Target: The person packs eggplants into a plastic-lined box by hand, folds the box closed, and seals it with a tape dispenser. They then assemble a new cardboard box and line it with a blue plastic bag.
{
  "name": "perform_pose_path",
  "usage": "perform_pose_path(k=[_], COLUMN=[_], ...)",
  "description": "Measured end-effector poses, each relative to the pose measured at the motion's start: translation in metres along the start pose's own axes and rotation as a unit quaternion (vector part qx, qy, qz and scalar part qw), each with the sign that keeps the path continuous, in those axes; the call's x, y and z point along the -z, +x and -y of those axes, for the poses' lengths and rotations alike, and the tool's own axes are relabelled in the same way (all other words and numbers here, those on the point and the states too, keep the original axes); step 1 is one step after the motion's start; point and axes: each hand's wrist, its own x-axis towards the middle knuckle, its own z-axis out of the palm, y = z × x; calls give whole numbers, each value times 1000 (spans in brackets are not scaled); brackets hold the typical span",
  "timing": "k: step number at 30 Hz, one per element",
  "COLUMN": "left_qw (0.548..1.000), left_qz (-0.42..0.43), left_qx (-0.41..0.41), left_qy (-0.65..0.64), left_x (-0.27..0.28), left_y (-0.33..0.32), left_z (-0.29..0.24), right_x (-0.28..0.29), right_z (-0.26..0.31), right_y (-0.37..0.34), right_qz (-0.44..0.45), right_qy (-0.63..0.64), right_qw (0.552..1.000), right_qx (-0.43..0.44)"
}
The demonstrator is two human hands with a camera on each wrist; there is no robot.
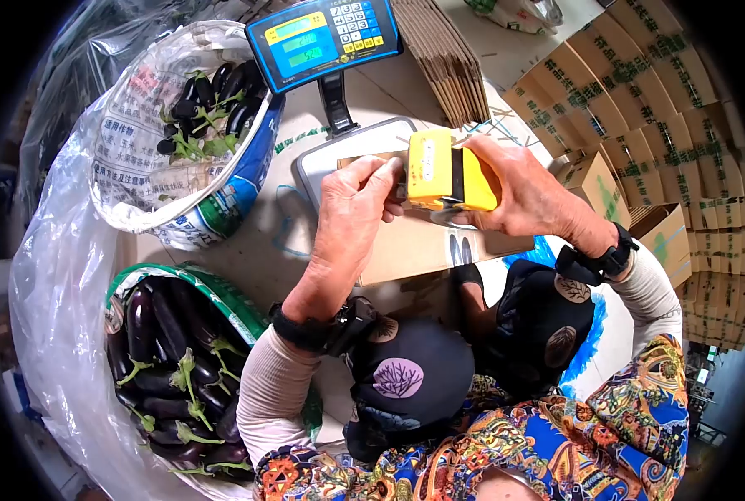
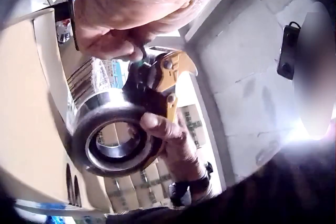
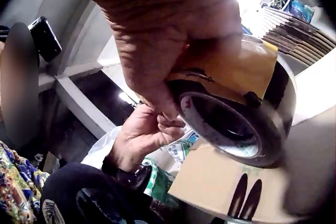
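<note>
Tape dispenser (image 1: 453,171) above carton (image 1: 422,252)
Right hand (image 1: 529,188) grips it, maybe to free tape; left hand (image 1: 354,204) curls near, pinching what, I cannot tell

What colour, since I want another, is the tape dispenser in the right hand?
The tape dispenser is yellow and black, clearest in the head view.

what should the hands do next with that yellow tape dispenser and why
I'd probably have the left hand draw a little tape out: it is curled close beside the yellow tape dispenser, which the right hand holds over the carton. Whether it already pinches the tape's end is too unclear to tell.
</note>
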Motion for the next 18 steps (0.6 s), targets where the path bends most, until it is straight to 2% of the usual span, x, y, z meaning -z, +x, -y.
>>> perform_pose_path(k=[4,6,7,8,9,10,12,18], left_qw=[984,968,967,981,964,969,960,950], left_qz=[-62,-103,-126,-182,-260,-239,-269,-278], left_qx=[-80,-106,-73,-57,-47,-59,-48,-49], left_qy=[146,202,208,41,-12,31,-55,-132], left_x=[7,15,26,44,58,93,129,152], left_y=[-3,-10,-13,-16,-20,-28,-41,-52], left_z=[8,13,12,25,20,27,41,108], right_x=[-5,-1,5,8,12,15,12,-2], right_z=[11,15,19,20,19,13,9,27], right_y=[6,8,8,7,4,3,-2,14], right_qz=[-30,-10,5,20,31,25,0,65], right_qy=[-66,-81,-91,-98,-84,-126,-171,-200], right_qw=[995,995,994,993,996,991,984,977], right_qx=[70,64,64,61,21,35,51,35])
